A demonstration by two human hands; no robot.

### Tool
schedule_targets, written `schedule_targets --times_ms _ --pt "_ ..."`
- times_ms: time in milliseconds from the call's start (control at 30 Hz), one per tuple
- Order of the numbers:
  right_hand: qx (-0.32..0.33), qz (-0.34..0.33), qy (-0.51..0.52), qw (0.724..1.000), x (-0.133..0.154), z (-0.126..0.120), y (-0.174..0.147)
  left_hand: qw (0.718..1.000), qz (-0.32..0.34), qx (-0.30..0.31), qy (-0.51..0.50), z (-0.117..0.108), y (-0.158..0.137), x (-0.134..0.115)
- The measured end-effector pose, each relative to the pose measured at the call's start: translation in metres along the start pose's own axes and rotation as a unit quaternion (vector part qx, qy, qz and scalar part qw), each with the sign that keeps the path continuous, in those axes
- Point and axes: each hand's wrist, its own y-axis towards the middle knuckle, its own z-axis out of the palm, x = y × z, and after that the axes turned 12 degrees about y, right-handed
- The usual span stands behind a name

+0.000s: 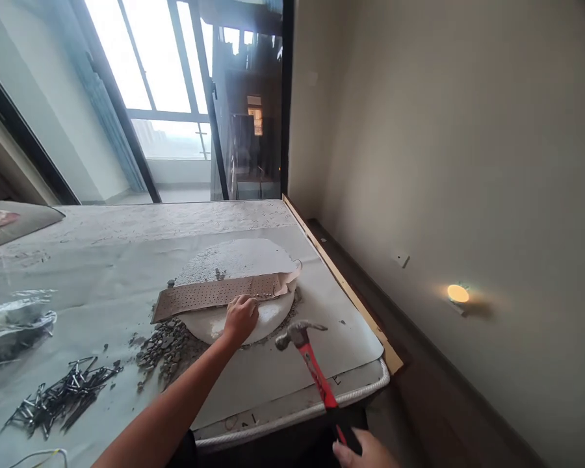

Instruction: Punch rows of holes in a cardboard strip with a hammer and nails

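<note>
The right hand (363, 450) is closed round a steel claw hammer with red-and-black handle (316, 374). The left hand (241, 318) bends at the near edge of a brown perforated flat strip (195, 297), lying across a white round slab (256, 252); its grip I cannot tell. A badly aimed blow could hurt it.

A red-handled hammer (318, 377) slants near a perforated brown strip (195, 298).

metal hammer head (298, 334), rough gravel (162, 351)
</note>
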Motion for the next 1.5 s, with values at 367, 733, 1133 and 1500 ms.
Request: schedule_targets --times_ms 367,733,1133,1500 --pt "-0.091 -0.035 -0.110 0.989 0.158 -0.011 0.042 0.998 0.002 -0.055 -0.044 0.027 0.037 -0.007" --pt "-0.114 -0.018 -0.234 0.965 0.183 0.000 0.056 0.988 -0.027 -0.024 -0.148 0.045 0.051 -0.015" --pt "-0.132 -0.022 -0.256 0.957 0.185 0.005 0.058 0.990 -0.015 -0.069 -0.124 0.049 0.046 -0.013" --pt "-0.146 -0.043 -0.270 0.951 0.188 0.005 0.058 0.988 -0.011 -0.066 -0.138 0.051 0.045 -0.008"
